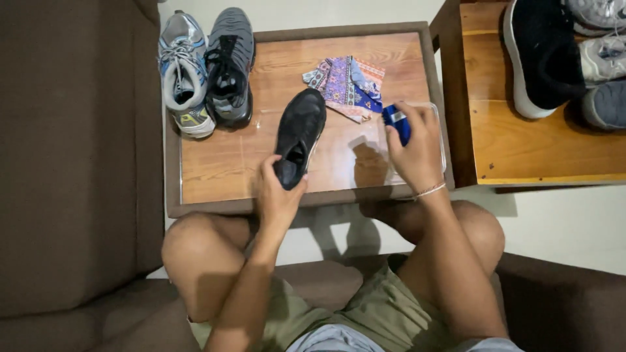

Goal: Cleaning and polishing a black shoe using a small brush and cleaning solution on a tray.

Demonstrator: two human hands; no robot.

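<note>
Left hand (277, 195) grips the black shoe (298, 135) by its heel; right hand (417, 153) clasps a blue container (396, 122).

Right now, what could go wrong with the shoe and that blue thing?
The left hand pinches the black shoe only at its heel, so it might slip and drop onto the wooden table. The right hand holds the small blue container close to the patterned cloth; anything leaking could stain the cloth or the tabletop.
</note>
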